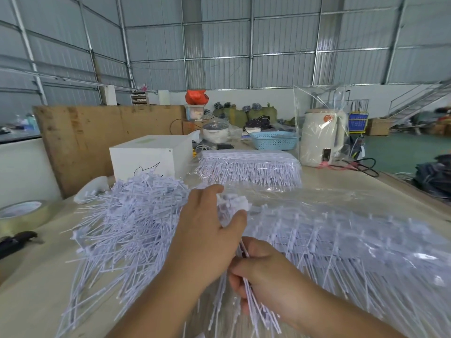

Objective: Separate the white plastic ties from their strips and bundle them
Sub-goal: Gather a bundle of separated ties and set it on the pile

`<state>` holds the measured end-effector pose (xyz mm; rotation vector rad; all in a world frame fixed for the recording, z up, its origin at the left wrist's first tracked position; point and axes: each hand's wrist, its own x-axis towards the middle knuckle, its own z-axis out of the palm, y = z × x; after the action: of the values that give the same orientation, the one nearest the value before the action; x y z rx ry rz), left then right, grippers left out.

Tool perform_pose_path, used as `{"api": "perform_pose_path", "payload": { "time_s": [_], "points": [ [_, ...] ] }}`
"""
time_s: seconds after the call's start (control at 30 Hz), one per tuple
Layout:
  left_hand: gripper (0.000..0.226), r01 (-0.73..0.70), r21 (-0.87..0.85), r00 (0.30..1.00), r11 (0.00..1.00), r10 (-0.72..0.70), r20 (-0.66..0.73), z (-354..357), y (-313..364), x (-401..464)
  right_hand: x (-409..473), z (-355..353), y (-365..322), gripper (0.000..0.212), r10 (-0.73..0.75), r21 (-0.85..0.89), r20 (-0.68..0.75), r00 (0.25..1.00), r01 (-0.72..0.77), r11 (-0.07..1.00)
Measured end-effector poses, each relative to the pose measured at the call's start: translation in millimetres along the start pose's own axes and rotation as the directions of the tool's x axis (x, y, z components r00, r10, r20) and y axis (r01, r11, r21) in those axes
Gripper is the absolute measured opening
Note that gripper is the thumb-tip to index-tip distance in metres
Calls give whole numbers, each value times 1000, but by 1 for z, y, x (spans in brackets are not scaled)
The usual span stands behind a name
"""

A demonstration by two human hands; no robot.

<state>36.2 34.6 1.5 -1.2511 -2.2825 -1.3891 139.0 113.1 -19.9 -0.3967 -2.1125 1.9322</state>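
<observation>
A bundle of white ties is held in mid-frame, just below centre, above the table. Its long axis is seen running from upper centre down toward the lower right, with the blocky heads pointing up and away and the thin tails fanned out toward the bottom edge. The head end is gripped by the left hand, whose fingers and thumb are curled round it. The tail end is pinched lower down by the right hand, its fingers closed round the strands.

To the left of the hands a loose heap of separated ties is spread over the table, the strands lying in mixed directions. To the right, ties still on their strips are laid in rows under clear plastic film, their tails pointing mostly toward the lower edge. A further packed stack of strips is seen above centre, its tails pointing down-frame.

A white box is placed left of that stack. A roll of tape is seen at the left edge. A blue basket and a white kettle wrapped in clear film are found in the upper right of the table.
</observation>
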Motion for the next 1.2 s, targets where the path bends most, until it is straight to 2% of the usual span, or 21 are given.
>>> {"api": "perform_pose_path", "payload": {
  "time_s": [0.1,0.2,0.33,0.43,0.53,0.63,0.73,0.83,0.97,1.07,1.2],
  "points": [
    [64,105,4,987,994,-105,122,0,-2,2,2,3,0,18,-15,-24,-23,1000,14,1000],
    [43,168,-95,965,981,-143,222,2,-7,4,5,10,0,23,-37,-17,-14,999,37,999],
    [43,131,-69,986,989,-122,118,1,-15,11,6,15,3,14,-142,-99,18,990,143,985],
    [49,106,14,990,994,-106,87,-2,-19,14,2,21,8,36,-177,-346,18,984,172,922],
    [56,58,165,995,985,-70,68,-2,-27,16,0,25,10,36,-230,-509,2,973,199,838],
    [62,3,399,1000,917,-11,17,-1,-34,21,1,25,10,27,-284,-570,-11,959,228,789],
    [67,-53,504,998,862,63,-3,2,-40,26,0,22,7,28,-272,-625,-7,962,208,752],
    [68,-42,606,996,795,79,-34,5,-49,28,0,12,3,30,-276,-622,-1,961,216,753],
    [68,-3,694,997,720,53,-51,8,-57,29,-9,-4,-10,7,-371,-693,-3,929,265,670],
    [69,-12,718,993,696,94,-75,7,-52,27,-19,-16,-22,23,-350,-745,-26,936,215,632],
    [59,-87,686,972,723,212,-100,1,-33,20,-20,-37,-30,25,-337,-916,-95,937,51,399]
  ]
}}
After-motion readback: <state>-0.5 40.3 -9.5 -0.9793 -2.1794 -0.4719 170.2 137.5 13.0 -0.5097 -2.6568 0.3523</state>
